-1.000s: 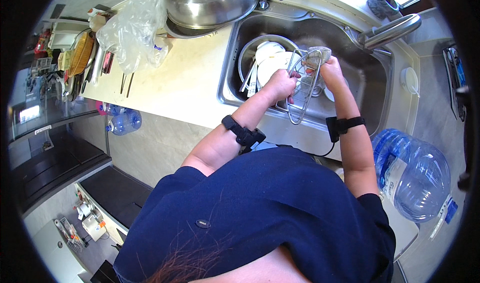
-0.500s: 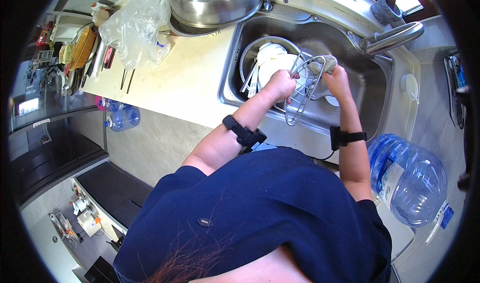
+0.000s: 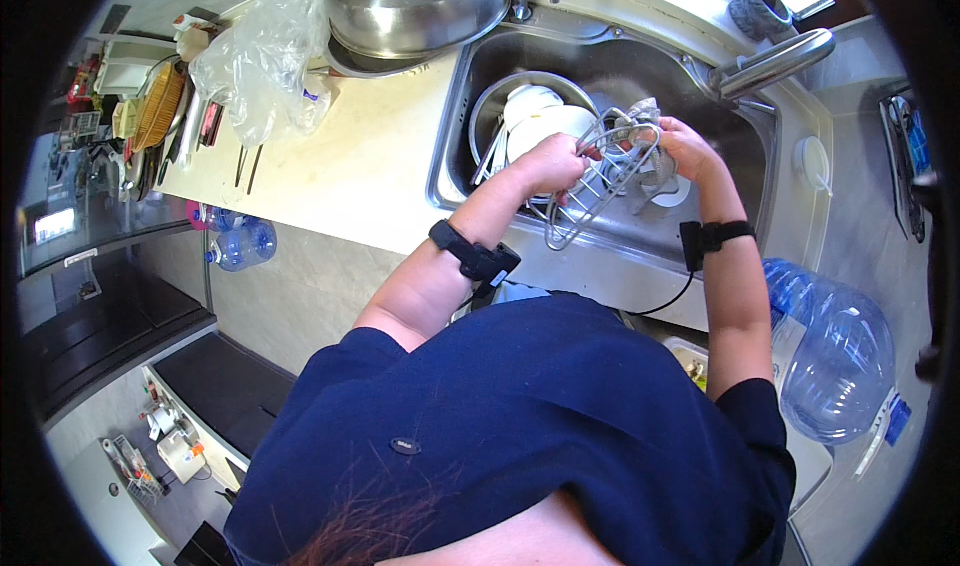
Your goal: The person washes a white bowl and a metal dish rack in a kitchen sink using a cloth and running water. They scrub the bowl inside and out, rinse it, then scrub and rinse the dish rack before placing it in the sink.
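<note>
My left hand [image 3: 560,166] is closed around one side of a metal wire rack [image 3: 572,234], which is held tilted over the stainless steel sink [image 3: 738,166]. At the rack's far right end, my right hand [image 3: 690,154] pinches a wet-looking grey cloth [image 3: 656,174] against the wires. Part of the cloth hangs down beside the rack. Behind my left hand, a steel basin [image 3: 478,114] in the sink holds white plates [image 3: 545,132], a bowl and some utensils. A small white dish [image 3: 676,194] lies on the sink bottom below the cloth.
A large domed steel pan [image 3: 420,11] stands on the counter left of the sink, beside a clear plastic bag [image 3: 262,66] and chopsticks [image 3: 248,166]. The faucet [image 3: 780,66] reaches over the sink's far right corner. A big water bottle [image 3: 835,366] stands at my right.
My right hand has shifted right and turned, and the cloth has gone from bunched to hanging through the rack's end. The rack has tilted slightly in my left hand.
</note>
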Demonstrator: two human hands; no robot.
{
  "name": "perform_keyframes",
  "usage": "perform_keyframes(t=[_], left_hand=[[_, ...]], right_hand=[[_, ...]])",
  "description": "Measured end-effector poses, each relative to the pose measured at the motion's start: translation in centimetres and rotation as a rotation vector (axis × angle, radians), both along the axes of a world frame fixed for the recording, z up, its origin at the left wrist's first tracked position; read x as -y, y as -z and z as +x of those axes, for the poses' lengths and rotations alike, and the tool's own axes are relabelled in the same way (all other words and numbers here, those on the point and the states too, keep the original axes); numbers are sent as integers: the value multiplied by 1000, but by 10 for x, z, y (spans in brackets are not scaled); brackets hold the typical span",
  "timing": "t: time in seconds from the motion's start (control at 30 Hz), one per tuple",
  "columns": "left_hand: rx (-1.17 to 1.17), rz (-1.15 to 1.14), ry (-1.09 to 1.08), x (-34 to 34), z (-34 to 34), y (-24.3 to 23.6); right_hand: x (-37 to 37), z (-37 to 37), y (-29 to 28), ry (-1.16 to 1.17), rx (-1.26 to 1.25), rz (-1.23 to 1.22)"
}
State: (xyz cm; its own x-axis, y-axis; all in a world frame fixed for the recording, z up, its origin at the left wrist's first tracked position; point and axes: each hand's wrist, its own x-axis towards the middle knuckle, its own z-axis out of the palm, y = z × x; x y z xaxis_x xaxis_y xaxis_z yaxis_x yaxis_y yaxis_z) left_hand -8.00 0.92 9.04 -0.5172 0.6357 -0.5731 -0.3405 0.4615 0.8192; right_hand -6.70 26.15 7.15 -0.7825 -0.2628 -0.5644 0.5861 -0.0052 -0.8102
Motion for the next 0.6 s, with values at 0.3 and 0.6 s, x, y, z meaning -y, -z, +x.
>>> perform_keyframes(t=[0.3, 0.6], left_hand=[[-235, -59, 94, 17, -4, -6], [-136, -12, -64, 15, 3, 8]], right_hand=[[16, -10, -13, -245, -161, 66], [30, 2, 27, 354, 128, -275]])
